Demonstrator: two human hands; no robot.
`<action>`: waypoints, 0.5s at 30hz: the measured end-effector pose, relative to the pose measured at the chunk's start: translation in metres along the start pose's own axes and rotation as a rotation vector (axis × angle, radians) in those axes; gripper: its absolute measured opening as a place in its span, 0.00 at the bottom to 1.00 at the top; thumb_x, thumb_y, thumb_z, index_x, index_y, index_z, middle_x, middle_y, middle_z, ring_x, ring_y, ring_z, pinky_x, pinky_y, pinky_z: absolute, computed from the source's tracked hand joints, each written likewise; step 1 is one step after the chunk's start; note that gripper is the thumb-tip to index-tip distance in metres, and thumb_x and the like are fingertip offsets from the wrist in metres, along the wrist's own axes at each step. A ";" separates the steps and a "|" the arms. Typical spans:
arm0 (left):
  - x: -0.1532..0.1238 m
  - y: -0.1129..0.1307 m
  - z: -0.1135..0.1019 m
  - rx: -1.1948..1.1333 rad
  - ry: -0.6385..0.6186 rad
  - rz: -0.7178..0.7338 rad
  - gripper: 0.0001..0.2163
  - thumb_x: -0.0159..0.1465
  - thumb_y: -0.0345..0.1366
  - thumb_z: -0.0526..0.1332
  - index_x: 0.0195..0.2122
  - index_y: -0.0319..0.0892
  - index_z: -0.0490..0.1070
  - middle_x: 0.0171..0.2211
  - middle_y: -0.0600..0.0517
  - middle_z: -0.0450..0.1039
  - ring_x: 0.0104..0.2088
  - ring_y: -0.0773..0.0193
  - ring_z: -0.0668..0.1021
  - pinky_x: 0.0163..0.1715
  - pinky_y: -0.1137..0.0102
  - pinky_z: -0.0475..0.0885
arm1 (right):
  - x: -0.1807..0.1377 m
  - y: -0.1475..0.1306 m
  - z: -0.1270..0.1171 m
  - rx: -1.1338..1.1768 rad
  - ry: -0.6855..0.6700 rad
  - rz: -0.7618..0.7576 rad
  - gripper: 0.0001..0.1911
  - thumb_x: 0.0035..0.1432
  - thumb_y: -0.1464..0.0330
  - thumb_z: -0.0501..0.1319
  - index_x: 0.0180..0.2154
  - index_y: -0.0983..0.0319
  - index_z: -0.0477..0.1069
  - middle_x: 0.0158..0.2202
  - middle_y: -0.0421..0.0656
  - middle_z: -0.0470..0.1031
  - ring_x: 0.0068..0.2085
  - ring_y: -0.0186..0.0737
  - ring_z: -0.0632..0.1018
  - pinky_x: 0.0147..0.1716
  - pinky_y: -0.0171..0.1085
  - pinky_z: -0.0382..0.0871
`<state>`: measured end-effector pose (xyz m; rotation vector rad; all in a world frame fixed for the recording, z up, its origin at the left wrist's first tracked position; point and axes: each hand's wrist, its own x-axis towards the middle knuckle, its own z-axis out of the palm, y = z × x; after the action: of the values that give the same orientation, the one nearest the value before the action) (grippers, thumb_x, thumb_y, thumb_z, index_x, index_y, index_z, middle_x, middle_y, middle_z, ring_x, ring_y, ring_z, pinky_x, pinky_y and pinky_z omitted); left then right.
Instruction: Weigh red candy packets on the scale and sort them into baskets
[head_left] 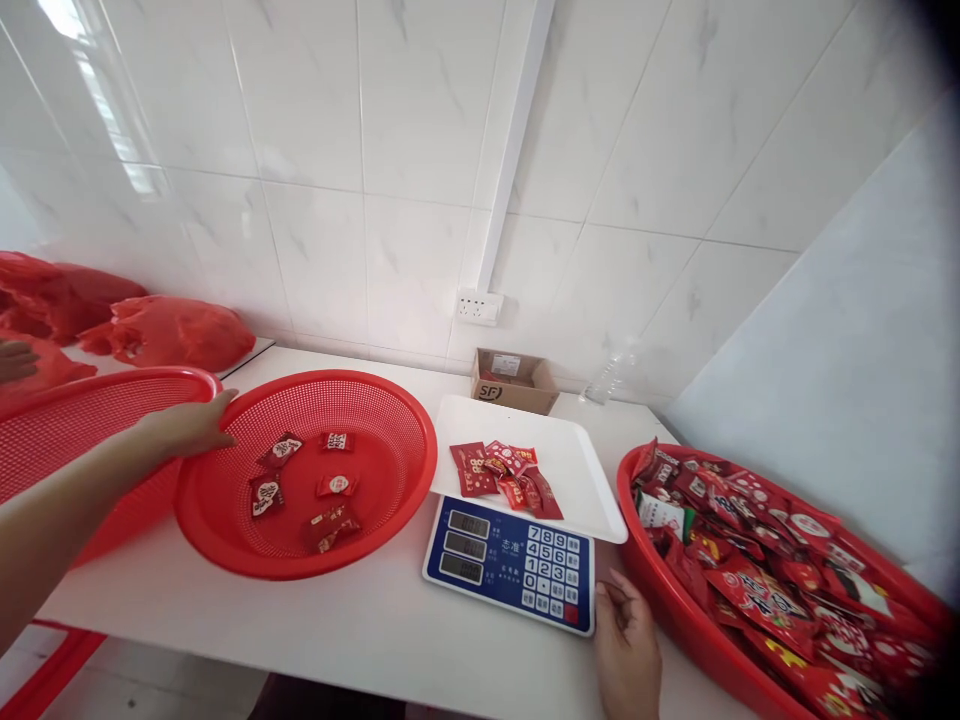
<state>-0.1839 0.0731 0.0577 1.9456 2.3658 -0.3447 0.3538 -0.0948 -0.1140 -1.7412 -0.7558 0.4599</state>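
My left hand (191, 428) reaches over the left rim of a round red plastic basket (409, 440), thumb and fingers apart. Several small red snack packets (336, 485) lie scattered on the basket's bottom. My right hand (628, 640) is beside the right edge of a blue and white digital scale (510, 565), fingers curled together. Whatever may be between those fingers is hidden. On the scale's white tray (577, 470) sits a small heap of red snack packets (506, 475). The scale's display digits are too faint to read surely.
A red basket (675, 580) full of snack packets stands at the right. Another red basket (90, 400) is at the left. Behind are red plastic bags (184, 335), another person's hand (16, 360), a small cardboard box (517, 390) and a wall socket (480, 306).
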 end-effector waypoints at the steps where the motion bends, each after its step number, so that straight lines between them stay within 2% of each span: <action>1: 0.002 0.002 -0.003 0.000 -0.015 0.007 0.39 0.57 0.42 0.57 0.63 0.30 0.38 0.49 0.33 0.70 0.46 0.47 0.74 0.41 0.64 0.64 | 0.000 -0.001 0.000 -0.009 -0.001 0.001 0.31 0.48 0.50 0.55 0.47 0.64 0.65 0.41 0.49 0.73 0.40 0.46 0.74 0.40 0.42 0.66; 5: 0.011 0.014 -0.015 -0.018 -0.019 0.007 0.37 0.59 0.41 0.55 0.64 0.30 0.36 0.51 0.31 0.67 0.48 0.46 0.73 0.43 0.63 0.64 | 0.001 -0.002 0.000 -0.028 0.007 0.003 0.30 0.47 0.50 0.56 0.46 0.64 0.66 0.41 0.49 0.73 0.41 0.47 0.73 0.40 0.42 0.66; 10: 0.027 0.026 -0.027 -0.064 0.053 0.031 0.37 0.59 0.37 0.56 0.64 0.31 0.36 0.52 0.30 0.66 0.48 0.44 0.72 0.42 0.62 0.64 | 0.004 0.006 0.002 -0.023 0.000 0.033 0.32 0.46 0.48 0.55 0.47 0.64 0.65 0.44 0.50 0.71 0.43 0.48 0.73 0.43 0.43 0.65; 15: 0.036 0.032 -0.031 -0.207 0.183 0.176 0.34 0.56 0.30 0.58 0.63 0.35 0.46 0.48 0.39 0.71 0.43 0.51 0.74 0.43 0.63 0.64 | 0.006 0.015 0.002 0.012 -0.032 0.016 0.33 0.48 0.48 0.55 0.49 0.63 0.63 0.45 0.49 0.70 0.45 0.47 0.72 0.44 0.42 0.65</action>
<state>-0.1569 0.1196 0.0771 2.1437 2.2012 0.0887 0.3607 -0.0912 -0.1282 -1.7337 -0.7611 0.5030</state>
